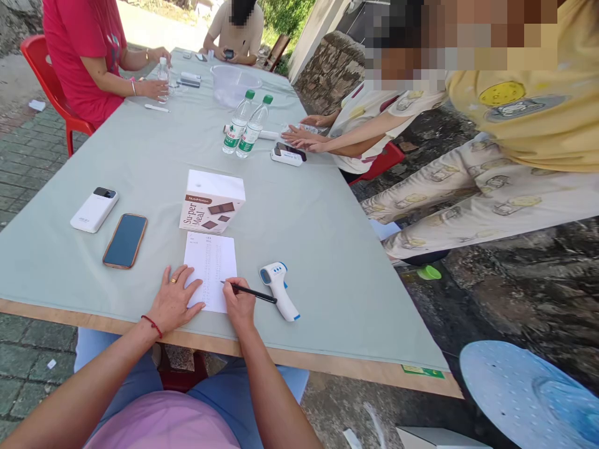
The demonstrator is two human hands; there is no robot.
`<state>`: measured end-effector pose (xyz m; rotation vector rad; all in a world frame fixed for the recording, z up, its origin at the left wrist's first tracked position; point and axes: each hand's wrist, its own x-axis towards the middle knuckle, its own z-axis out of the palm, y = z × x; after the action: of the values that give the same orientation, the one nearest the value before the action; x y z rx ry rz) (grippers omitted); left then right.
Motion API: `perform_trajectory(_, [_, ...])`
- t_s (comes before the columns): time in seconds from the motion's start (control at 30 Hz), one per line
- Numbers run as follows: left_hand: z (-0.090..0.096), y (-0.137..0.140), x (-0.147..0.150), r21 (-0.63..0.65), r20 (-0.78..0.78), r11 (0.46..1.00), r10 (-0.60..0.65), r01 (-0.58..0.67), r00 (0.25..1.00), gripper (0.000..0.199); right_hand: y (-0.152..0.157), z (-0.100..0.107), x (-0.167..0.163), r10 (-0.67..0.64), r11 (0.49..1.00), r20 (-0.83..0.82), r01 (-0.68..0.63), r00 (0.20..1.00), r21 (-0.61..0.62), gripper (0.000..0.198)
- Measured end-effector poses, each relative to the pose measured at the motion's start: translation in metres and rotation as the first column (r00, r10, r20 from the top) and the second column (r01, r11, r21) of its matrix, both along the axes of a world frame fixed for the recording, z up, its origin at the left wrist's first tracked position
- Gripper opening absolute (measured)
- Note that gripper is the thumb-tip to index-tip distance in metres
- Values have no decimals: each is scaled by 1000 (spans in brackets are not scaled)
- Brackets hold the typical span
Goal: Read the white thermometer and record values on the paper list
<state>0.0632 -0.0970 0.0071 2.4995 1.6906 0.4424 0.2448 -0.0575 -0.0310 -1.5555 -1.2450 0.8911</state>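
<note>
My left hand (pixel 176 298) lies flat with fingers spread, its fingertips on the left side of a white printed sheet (pixel 194 265). In my right hand (pixel 240 305) is a slim black pen (pixel 253 290), its tip over the right part of the sheet. Columns of small print run down the paper, too small to read. Just behind the sheet stands a white and brown "Super Meal" box (pixel 213 202). A white and blue infrared thermometer (pixel 281 290) rests to the right of my right hand, near the pen's back end.
Left of the box lie a smartphone (pixel 125 241) and a white power bank (pixel 94 209). Two water bottles (pixel 250 131) stand farther back, before a clear plastic basin (pixel 229 87). Other people sit around the table (pixel 304 243); one person (pixel 515 125) stands at the right.
</note>
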Motion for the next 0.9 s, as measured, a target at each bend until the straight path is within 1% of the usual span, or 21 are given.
perform_trajectory(0.17, [0, 0, 0, -2, 1, 1000, 2, -2, 1000, 44, 0, -1, 0, -14, 1000, 4, 14, 1000, 6, 23])
perform_trajectory(0.43, [-1, 0, 0, 8, 19, 1000, 0, 0, 1000, 43, 0, 1, -1, 4, 1000, 1, -4, 1000, -9, 23])
perform_trajectory(0.57, [-1, -1, 0, 8, 3, 1000, -2, 2, 1000, 44, 0, 2, 0, 9, 1000, 8, -9, 1000, -13, 24])
perform_trajectory(0.77, [-2, -1, 0, 11, -9, 1000, -6, 6, 1000, 44, 0, 4, 0, 31, 999, 48, -32, 998, 9, 23])
perform_trajectory(0.9, [-2, -1, -1, 18, 0, 1000, -7, 7, 1000, 44, 0, 3, 1, 40, 999, 61, -41, 997, 2, 22])
